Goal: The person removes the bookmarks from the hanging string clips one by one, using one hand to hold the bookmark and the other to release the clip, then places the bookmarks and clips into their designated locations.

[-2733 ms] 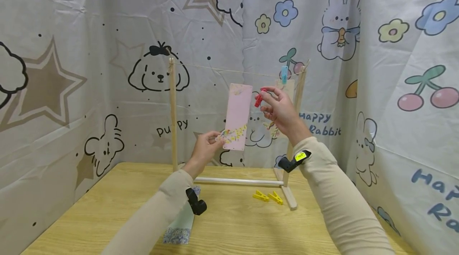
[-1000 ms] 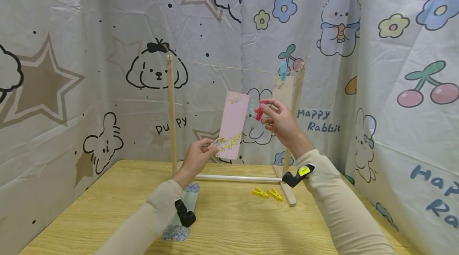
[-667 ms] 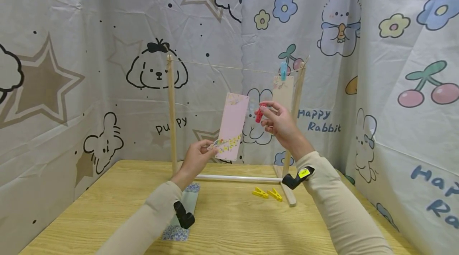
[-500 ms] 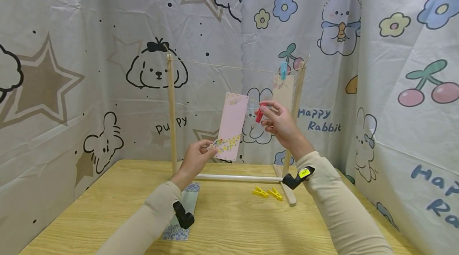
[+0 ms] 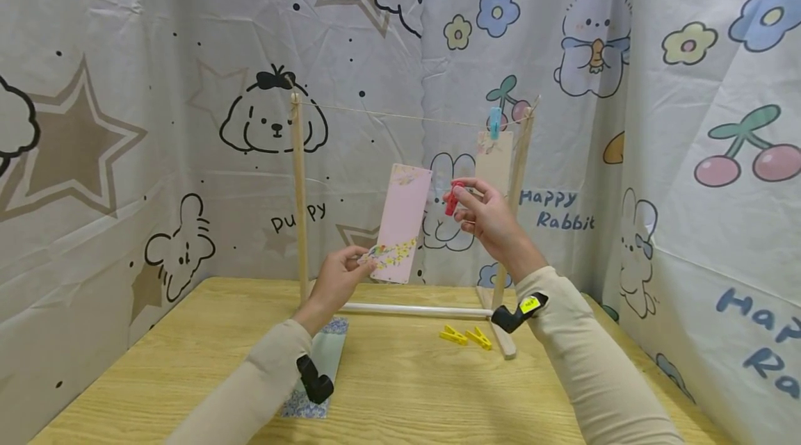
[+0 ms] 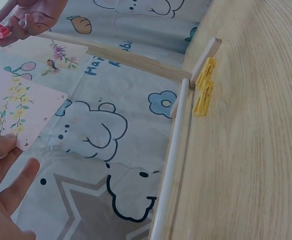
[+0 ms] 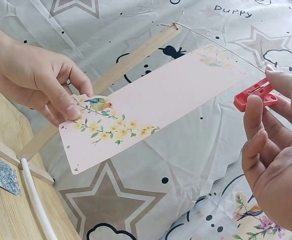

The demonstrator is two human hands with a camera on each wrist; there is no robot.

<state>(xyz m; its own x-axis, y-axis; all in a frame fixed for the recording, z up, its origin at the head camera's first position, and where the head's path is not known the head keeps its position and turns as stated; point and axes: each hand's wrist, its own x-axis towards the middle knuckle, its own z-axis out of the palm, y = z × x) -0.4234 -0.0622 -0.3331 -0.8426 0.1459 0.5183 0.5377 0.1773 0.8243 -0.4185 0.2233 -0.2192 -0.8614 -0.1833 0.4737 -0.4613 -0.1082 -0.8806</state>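
Head view: left grip (image 5: 334, 281) pinched on pink card (image 5: 403, 212) near bottom, likely keeping top free; card tilted, lower than string (image 5: 400, 116). Left wrist view: yellow clips (image 6: 203, 98) on desk (image 6: 256, 130) beside stand (image 6: 206, 52). Right wrist view: right grip (image 7: 281, 160) pinches red clip (image 7: 247, 97) between thumb and fingers, apart from card

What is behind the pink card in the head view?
The patterned curtain shows around the pink card, with a printed rabbit on the right. Any print directly behind the card is covered.
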